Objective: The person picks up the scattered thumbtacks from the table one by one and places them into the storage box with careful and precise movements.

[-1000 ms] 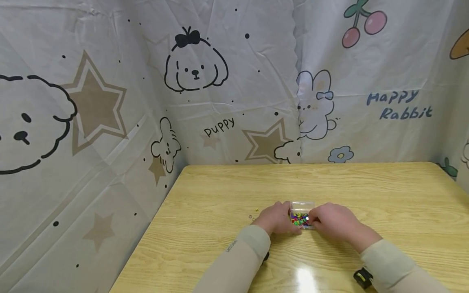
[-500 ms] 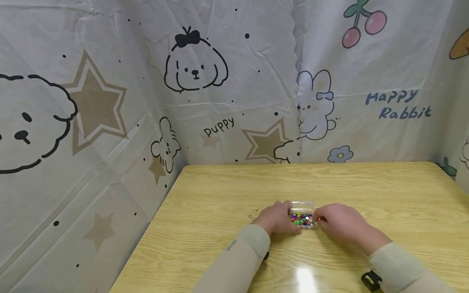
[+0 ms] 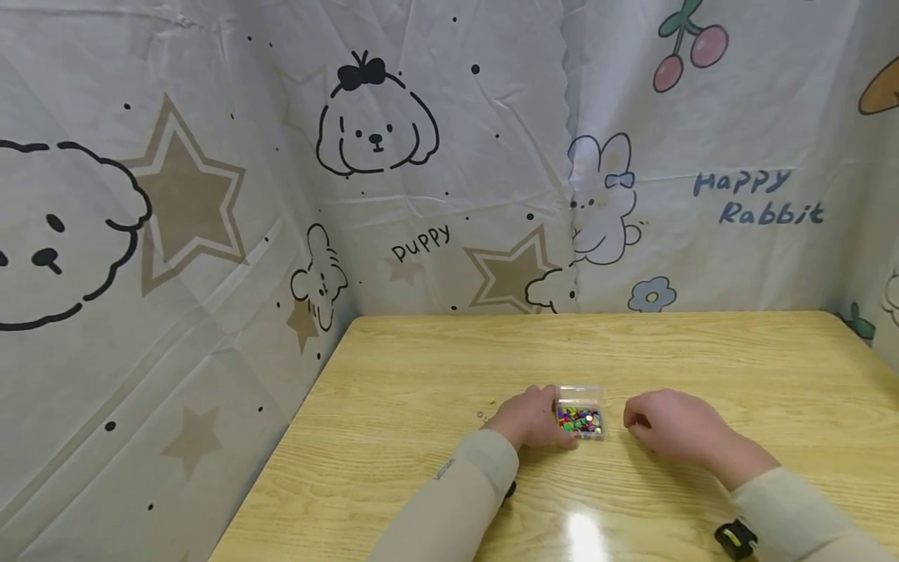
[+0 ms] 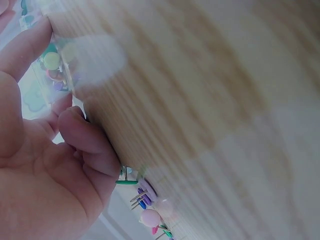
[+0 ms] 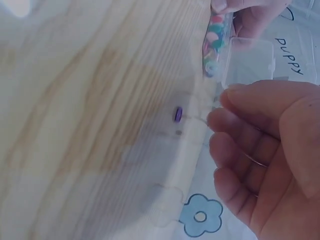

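Note:
A small clear plastic box (image 3: pixel 590 437) stands on the table with its lid (image 3: pixel 579 394) raised at the back. Inside lie many colourful thumbtacks (image 3: pixel 579 420). My left hand (image 3: pixel 530 417) holds the box from its left side. To the right of the box, apart from it, hovers my right hand (image 3: pixel 674 425), fingers loosely bent and nothing visible in them. A purple thumbtack (image 5: pixel 178 114) appears beyond its fingertips in the right wrist view; whether it touches the table cannot be told.
Several loose thumbtacks, among them a green one (image 4: pixel 126 182) and a pink one (image 4: pixel 150 218), lie on the table left of the left hand. A patterned cloth (image 3: pixel 421 179) hangs behind the wooden table (image 3: pixel 435 351).
My right hand has drawn away from the box to the right. The left hand and the box have stayed in place.

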A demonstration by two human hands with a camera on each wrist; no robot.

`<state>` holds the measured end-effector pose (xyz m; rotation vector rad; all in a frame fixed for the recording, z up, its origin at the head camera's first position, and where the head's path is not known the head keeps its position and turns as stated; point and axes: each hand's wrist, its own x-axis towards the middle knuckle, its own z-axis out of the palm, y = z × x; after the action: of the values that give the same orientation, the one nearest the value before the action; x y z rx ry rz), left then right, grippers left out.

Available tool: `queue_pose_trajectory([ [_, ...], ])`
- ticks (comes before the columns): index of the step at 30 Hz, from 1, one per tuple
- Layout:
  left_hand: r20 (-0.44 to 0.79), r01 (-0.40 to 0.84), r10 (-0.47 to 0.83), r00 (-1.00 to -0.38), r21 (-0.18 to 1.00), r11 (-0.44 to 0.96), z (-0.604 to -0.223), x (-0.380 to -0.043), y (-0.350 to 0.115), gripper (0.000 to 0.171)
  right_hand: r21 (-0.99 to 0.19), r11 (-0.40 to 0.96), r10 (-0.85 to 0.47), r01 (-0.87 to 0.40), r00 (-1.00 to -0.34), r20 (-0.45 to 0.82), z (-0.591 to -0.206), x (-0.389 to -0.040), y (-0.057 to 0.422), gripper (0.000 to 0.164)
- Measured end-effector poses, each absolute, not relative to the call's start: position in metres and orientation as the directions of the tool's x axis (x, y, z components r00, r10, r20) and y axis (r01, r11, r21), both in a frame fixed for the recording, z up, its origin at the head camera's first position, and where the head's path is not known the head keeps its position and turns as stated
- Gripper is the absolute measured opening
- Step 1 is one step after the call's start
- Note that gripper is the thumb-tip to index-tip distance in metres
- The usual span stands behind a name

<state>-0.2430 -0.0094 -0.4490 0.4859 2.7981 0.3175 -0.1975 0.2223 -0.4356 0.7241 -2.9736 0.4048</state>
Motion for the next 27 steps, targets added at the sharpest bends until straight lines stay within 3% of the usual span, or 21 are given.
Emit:
queue_pose_trajectory([
  [19, -0.23, 0.307, 0.365, -0.902, 0.252, 0.918, -0.449, -0.243, -0.01, 0.056, -0.258, 0.884, -0.407, -0.389, -0.913, -0.015, -0.447, -0.189, 0.239, 0.015],
  [27, -0.23, 0.306, 0.367, -0.901, 0.262, 0.915, -0.45, -0.243, -0.01, 0.055, -0.251, 0.891, -0.393, -0.378, -0.919, -0.011, -0.448, -0.188, 0.238, 0.019],
])
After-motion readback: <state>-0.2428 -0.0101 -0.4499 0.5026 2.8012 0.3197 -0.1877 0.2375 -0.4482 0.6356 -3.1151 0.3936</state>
